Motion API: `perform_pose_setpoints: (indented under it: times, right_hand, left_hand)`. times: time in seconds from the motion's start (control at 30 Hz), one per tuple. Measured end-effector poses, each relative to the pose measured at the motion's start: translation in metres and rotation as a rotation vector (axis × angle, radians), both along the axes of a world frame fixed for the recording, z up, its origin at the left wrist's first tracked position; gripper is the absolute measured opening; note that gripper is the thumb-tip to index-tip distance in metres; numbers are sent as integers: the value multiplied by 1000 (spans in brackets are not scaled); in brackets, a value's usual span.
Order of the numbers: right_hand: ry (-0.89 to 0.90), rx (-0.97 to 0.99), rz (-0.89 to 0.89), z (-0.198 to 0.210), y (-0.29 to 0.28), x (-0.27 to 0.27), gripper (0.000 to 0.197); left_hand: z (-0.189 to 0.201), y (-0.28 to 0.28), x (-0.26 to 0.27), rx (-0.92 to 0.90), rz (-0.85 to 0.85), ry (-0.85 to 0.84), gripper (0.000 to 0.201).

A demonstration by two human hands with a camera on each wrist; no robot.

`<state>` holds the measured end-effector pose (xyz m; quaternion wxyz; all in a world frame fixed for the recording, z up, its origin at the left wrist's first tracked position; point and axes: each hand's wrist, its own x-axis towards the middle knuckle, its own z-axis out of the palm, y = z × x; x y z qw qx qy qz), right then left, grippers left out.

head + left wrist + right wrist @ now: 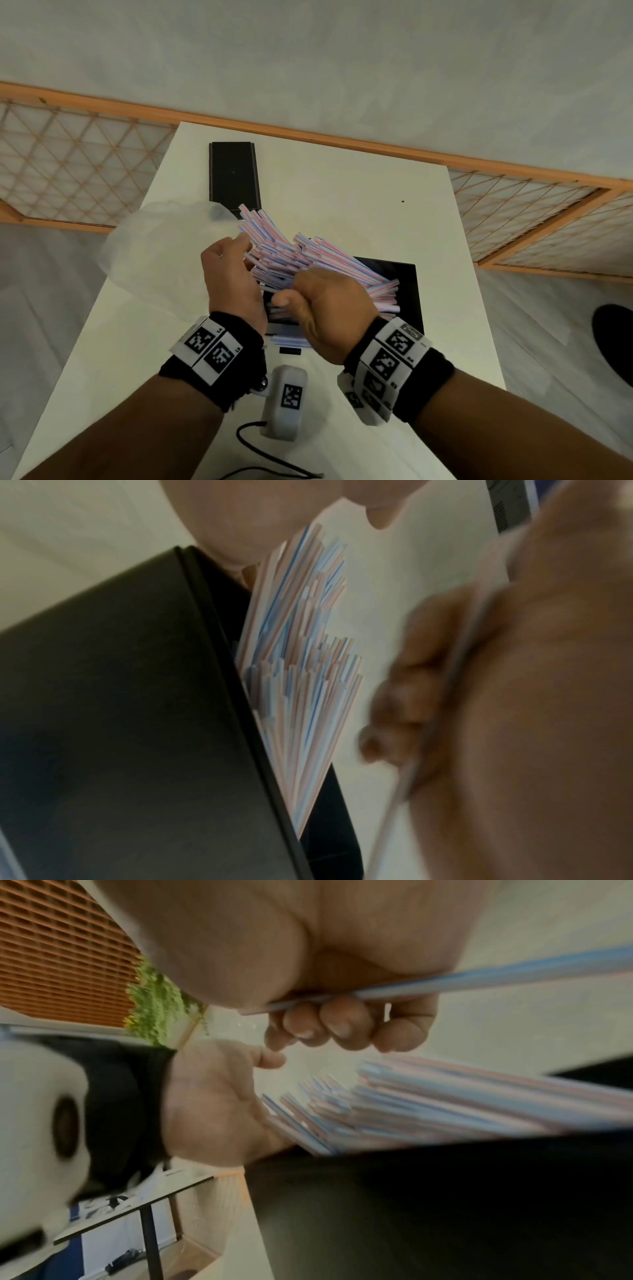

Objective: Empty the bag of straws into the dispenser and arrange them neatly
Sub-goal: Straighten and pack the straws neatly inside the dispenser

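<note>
Bag [150, 253]: clear, crumpled, lying on the left part of the white surface [342, 192], partly over its edge. Appears empty, though it is too hazy to be sure.

Left hand [233, 277]: just right of the bag, fingers nearly straight, tips against the left ends of the straws [308, 263]. Its grip is loose, closed round nothing. The right wrist view shows the same palm [212, 1110] pressed flat to the straw ends.

Lid [233, 174]: black, flat on the surface beyond the hands, apart from the dispenser.

Straws: pink, blue and white striped, a fanned, uneven pile lying slantwise in the open black dispenser [407, 294], their left ends sticking out past its left wall.

Right hand [329, 308]: over the near side of the pile, fingers curled tight. Its grip holds one blue straw [445, 982], seen clamped between fingers and palm in the right wrist view.
</note>
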<state>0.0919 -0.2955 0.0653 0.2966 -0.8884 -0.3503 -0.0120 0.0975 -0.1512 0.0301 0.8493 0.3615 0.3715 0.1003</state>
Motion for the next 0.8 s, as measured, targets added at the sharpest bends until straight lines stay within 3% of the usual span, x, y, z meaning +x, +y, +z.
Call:
perform_pose_setpoints:
  times: [0.2,0.37,0.47,0.57,0.7,0.8]
  right_hand:
    - [69,-214,-35,-24,-47,10,52]
    - [221,-421,-88,-34,-65,18,69]
    - [392,-349,-99,-32,-61,23,59]
    - [350,-319,-157,-31,-66,29,46]
    - [362,-332,-142,-34,-62,23,54]
    - [412,-270,-107,-33,-55,20,44]
  left_hand:
    - [-23,2,1,40,-3,44,95]
    - [-4,-1,-2,85,9,51,75]
    - [12,-4,-4,272,-40,135,73]
    - [22,-2,-14,477,-146,172,70]
    - [20,8,-27,754,-325,332,42]
    - [20,10,-30,848,-421,319,29]
